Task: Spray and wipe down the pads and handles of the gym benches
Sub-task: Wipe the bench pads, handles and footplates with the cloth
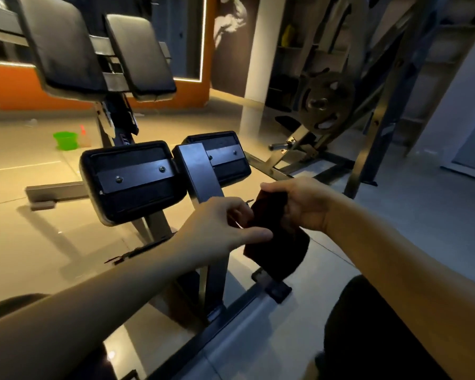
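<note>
Right hand (299, 205) grips dark cloth (279, 252); left hand (221, 224) apparently pinches its edge; lower pad (121, 207) lies ahead-left, nearer left hand.

Green bowl (65, 140) on tiled floor (17, 220), ten o'clock. Weight plate (324, 101) on slanted machine frame, two o'clock. White pillar (261, 64) at one o'clock, just left of plate. Dim shelves (283, 56) behind pillar. Orange wall (8, 86) far left, nine o'clock; lit-edged mirror (185, 37) at twelve.
</note>
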{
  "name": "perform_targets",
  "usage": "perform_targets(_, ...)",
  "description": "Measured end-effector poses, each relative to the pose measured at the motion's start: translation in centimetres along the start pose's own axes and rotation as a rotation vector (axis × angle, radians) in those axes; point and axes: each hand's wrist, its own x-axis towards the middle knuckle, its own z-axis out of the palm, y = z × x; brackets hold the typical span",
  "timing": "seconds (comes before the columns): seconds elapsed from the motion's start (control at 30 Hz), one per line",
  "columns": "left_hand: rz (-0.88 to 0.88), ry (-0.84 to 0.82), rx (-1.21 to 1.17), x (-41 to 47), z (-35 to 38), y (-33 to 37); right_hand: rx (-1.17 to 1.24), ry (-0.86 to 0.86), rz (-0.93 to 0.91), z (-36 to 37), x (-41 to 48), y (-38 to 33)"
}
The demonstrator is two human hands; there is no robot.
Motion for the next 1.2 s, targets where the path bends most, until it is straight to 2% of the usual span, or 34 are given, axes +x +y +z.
perform_targets(0.07,-0.027,0.107,0.027,1.1,1.6,0.4,0.051,-0.046,-0.014,-1.7,0.9,0.0)
perform_targets(0.17,-0.065,0.177,0.042,2.9,3.3,1.4,0.091,-0.133,-0.046,-4.6,2.7,0.8)
perform_targets(0.3,-0.185,0.266,-0.031,5.6,4.7,3.1,0.083,-0.334,-0.077,-8.5,5.7,2.3)
perform_targets(0.5,-0.376,0.471,-0.084,9.9,4.9,5.3,-0.214,-0.539,-0.159,-14.2,9.8,2.0)
perform_targets(0.63,-0.467,0.495,-0.108,10.9,4.4,6.5,-0.409,-0.666,-0.236,-18.9,12.2,-0.3)
perform_targets(0.73,-0.485,0.54,-0.071,11.7,5.9,8.0,-0.532,-0.727,-0.359,-21.2,13.8,-1.7)
perform_targets(0.9,-0.482,0.649,0.078,13.2,8.2,10.8,-0.681,-0.883,-0.537,-26.5,16.7,-3.5)
perform_targets(1.0,-0.475,0.638,0.192,14.4,9.2,11.6,-0.66,-0.864,-0.628,-29.8,19.2,-4.4)
perform_targets(1.2,-0.346,0.642,0.645,16.4,12.1,11.9,-0.653,-0.892,-0.774,-32.1,22.2,-5.8)
